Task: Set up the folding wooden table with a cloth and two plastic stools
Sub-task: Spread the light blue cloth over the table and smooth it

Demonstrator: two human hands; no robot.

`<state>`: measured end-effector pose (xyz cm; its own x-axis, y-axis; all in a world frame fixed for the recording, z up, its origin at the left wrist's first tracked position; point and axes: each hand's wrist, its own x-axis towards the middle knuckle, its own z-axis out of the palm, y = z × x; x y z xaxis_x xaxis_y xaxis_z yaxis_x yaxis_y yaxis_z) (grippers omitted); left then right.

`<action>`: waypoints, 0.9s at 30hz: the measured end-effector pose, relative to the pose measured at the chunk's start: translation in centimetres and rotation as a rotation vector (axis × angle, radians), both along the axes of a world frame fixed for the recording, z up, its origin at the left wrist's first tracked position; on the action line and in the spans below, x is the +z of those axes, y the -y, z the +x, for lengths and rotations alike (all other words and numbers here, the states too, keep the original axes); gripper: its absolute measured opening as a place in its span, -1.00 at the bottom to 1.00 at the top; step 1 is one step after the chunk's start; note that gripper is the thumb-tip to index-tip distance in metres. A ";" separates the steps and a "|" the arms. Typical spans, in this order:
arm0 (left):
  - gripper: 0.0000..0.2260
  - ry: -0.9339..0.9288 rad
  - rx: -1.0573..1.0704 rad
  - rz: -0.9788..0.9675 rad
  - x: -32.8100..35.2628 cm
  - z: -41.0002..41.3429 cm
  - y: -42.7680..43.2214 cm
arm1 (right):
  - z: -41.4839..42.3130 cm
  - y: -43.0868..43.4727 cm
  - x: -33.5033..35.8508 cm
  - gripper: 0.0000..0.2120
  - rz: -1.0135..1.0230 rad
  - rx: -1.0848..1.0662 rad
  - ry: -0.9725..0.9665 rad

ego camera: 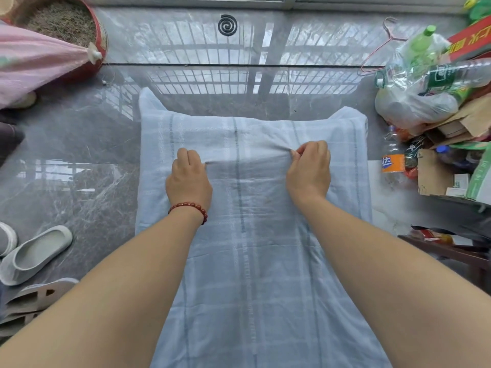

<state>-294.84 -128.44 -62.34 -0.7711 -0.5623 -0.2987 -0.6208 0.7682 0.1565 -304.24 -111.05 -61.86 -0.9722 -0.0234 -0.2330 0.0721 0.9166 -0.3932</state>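
The pale blue checked cotton cloth (pixel 249 235) already lies spread over the desk, covering its top entirely so that no wood shows; its far corners droop in soft points past the far edge and its sides hang toward the glossy grey marbled floor (pixel 79 144). The left hand (pixel 189 179), with a red beaded bracelet (pixel 190 208) at the wrist, and the right hand (pixel 309 170) each pinch a small fold of the fabric near the middle, and a taut ridge runs between them, so the work looks like straightening the cloth, not laying it. By that reading the desk is unfolded and the cloth nearly settled. No plastic stools can be seen anywhere in view, so those appear left to fetch and place. The weave is thin and slightly creased, with darker grey stripes running lengthwise. The floor reflects a window grille. At the right sits a crinkled clear plastic bag of empty bottles (pixel 414 83); at the left, a soft grey slip-on shoe (pixel 34 254).
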 end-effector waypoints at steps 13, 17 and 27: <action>-0.45 0.293 -0.470 0.179 -0.6 -0.1 -1.7 | 0.2 -0.9 -0.5 -0.54 0.122 0.088 0.278; -0.40 0.375 -0.521 0.141 -1.1 1.1 -3.6 | 1.8 -1.8 -1.1 -0.44 0.223 0.181 0.384; -0.32 0.400 -0.468 0.141 -0.5 2.4 -7.5 | 4.4 -5.4 -0.9 -0.47 0.147 0.237 0.365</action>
<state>-292.48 -120.91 -62.86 -0.7393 -0.1267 -0.6613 -0.2558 0.9614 0.1018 -299.87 -105.67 -62.80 -0.7975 -0.1767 -0.5768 -0.0371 0.9687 -0.2454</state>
